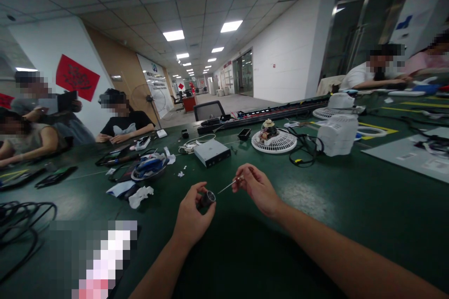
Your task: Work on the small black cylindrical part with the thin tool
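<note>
My left hand (192, 218) grips a small dark cylindrical part (209, 197) between thumb and fingers, its round, pale-rimmed end turned toward the right. A thin screwdriver (227, 187) is pinched in my right hand (258, 190). Its slim metal shaft points down and left at the cylinder, and the tip looks slightly apart from it. Both hands are above the dark green table (242, 247). Just beyond them lies a silver, box-shaped optical drive (212, 151) with a dark front.
A white round grille with exposed parts (274, 142) and a white plastic housing (337, 134) with black cable stand at the right. Crumpled white paper (141, 196) and a blue-and-white item (150, 166) lie left. Several people sit around the table; a pixelated patch covers the lower left.
</note>
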A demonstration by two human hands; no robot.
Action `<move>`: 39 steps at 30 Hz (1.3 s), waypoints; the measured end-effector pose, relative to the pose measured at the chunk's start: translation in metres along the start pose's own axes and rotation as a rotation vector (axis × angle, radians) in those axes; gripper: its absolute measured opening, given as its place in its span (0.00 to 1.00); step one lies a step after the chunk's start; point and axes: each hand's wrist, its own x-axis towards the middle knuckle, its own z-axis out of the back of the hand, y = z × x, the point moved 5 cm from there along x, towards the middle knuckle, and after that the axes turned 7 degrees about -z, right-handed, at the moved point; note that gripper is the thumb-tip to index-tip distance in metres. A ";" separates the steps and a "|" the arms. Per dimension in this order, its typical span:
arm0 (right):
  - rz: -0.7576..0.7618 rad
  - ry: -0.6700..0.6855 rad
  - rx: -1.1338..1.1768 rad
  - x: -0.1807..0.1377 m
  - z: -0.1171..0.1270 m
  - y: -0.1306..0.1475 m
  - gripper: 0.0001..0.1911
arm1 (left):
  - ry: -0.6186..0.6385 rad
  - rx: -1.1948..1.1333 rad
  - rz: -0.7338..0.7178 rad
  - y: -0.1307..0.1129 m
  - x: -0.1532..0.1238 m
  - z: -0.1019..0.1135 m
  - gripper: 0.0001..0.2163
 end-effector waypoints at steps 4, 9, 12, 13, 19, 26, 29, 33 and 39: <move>-0.081 0.092 -0.007 -0.001 -0.005 -0.005 0.21 | 0.039 -0.020 -0.030 -0.004 -0.001 -0.003 0.22; -0.091 0.140 -0.140 0.000 -0.003 -0.009 0.22 | 0.055 0.002 -0.036 -0.002 -0.001 -0.004 0.22; -0.041 0.102 -0.190 -0.001 -0.001 -0.007 0.22 | 0.057 -0.003 -0.017 0.000 -0.001 -0.004 0.21; -0.023 0.091 -0.226 -0.001 -0.001 -0.006 0.21 | 0.067 -0.007 -0.015 0.000 -0.001 -0.005 0.22; 0.020 0.099 -0.280 -0.005 -0.004 -0.001 0.20 | 0.080 -0.020 -0.011 -0.002 -0.001 -0.005 0.22; 0.041 0.056 -0.280 -0.004 -0.002 0.003 0.19 | 0.064 -0.030 0.002 0.000 -0.001 -0.004 0.22; 0.052 0.067 -0.301 -0.003 -0.003 0.003 0.19 | 0.072 -0.041 -0.007 -0.001 -0.001 -0.005 0.21; 0.074 0.060 -0.355 -0.005 -0.003 0.004 0.20 | 0.073 -0.031 -0.002 0.000 -0.001 -0.006 0.22; 0.081 0.070 -0.387 -0.005 -0.002 0.002 0.19 | 0.069 -0.017 0.012 0.003 -0.001 -0.006 0.22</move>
